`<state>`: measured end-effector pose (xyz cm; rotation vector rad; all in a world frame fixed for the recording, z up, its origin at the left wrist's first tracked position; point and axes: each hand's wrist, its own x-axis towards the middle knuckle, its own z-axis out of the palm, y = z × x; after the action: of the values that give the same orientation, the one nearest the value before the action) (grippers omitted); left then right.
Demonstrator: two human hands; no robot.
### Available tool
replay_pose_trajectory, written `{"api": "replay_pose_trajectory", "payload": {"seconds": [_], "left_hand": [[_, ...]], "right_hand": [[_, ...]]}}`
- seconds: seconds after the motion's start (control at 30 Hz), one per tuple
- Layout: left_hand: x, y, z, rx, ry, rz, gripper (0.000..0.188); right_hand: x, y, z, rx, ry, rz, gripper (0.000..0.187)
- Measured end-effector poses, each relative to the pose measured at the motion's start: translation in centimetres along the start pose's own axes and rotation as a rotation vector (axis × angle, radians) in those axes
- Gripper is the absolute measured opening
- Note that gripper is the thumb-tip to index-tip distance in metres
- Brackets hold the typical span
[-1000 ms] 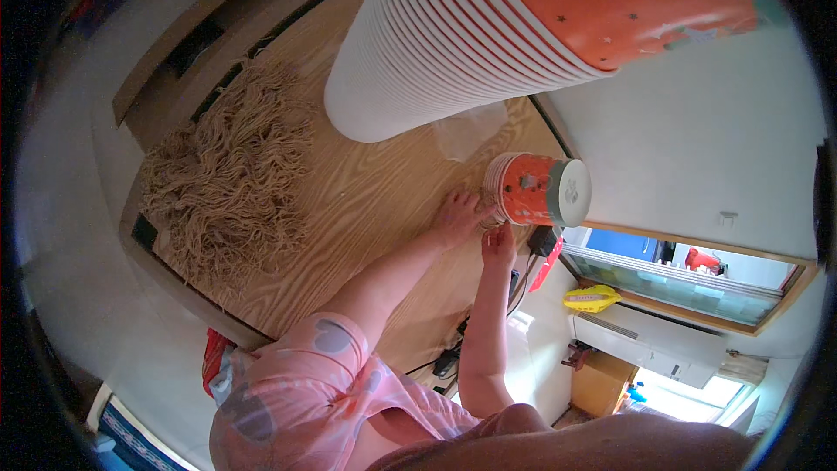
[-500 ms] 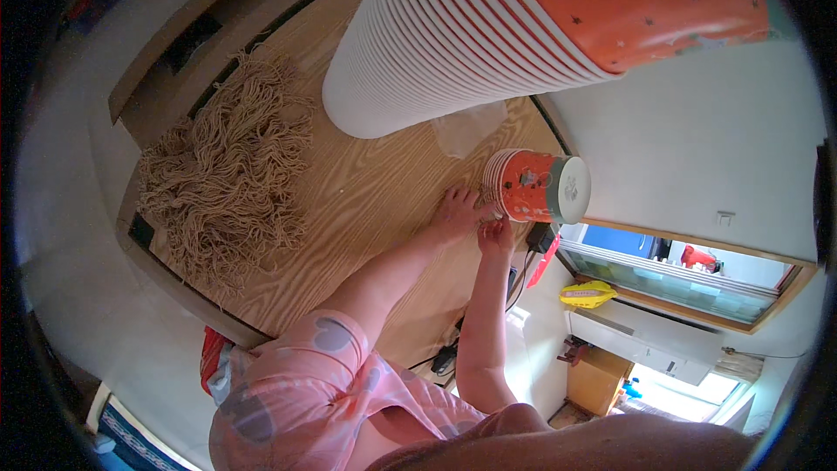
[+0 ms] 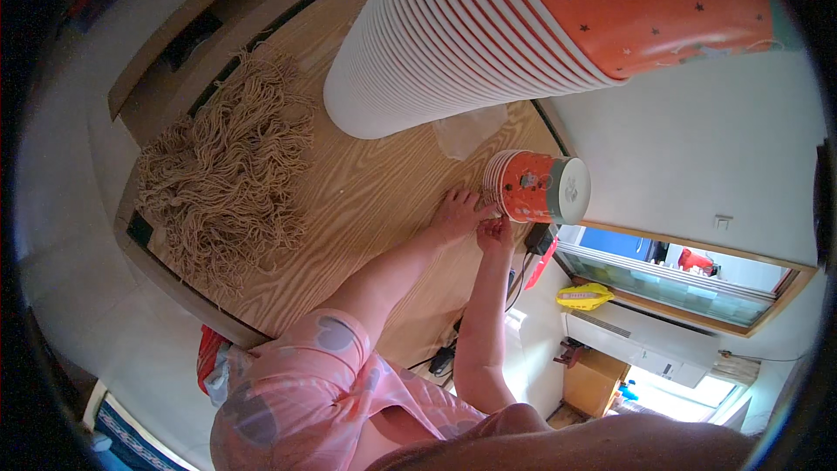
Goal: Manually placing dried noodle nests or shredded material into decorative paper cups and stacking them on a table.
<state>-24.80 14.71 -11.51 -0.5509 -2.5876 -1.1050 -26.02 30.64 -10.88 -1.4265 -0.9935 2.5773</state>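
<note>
A short stack of orange paper cups (image 3: 527,185) with white rims and a green band stands upside down on the wooden table. Right against its near side, both of my hands meet. My left hand (image 3: 459,215) has its fingers bent, the tips by the cup rims. Beside it my right hand (image 3: 495,234) is closed in a pinch. Whatever lies between the fingertips is too small to make out. A large heap of beige string (image 3: 231,179) lies to the left. A much taller stack of the same cups (image 3: 453,44) rises close to the camera.
A thin translucent plastic sheet (image 3: 471,131) lies behind the hands on the table (image 3: 349,192). A black adapter (image 3: 540,237) and cables are by the right edge. A cardboard box (image 3: 187,44) stands past the far left edge. A yellow packet (image 3: 585,296) is farther right.
The view has shifted very slightly. Both hands stay by the short cup stack, with only small finger movements.
</note>
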Motion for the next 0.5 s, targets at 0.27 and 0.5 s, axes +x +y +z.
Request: {"api": "replay_pose_trajectory", "payload": {"seconds": [0.27, 0.5], "left_hand": [[0.1, 0.0, -0.2, 0.022, -0.075, -0.017, 0.039], [-0.3, -0.2, 0.2, 0.058, 0.021, -0.025, 0.032]], "right_hand": [[-1.7, 0.5, 2.6, 0.011, 0.111, -0.004, 0.022], [-3.7, 1.3, 4.5, 0.060, 0.084, 0.051, 0.017]]}}
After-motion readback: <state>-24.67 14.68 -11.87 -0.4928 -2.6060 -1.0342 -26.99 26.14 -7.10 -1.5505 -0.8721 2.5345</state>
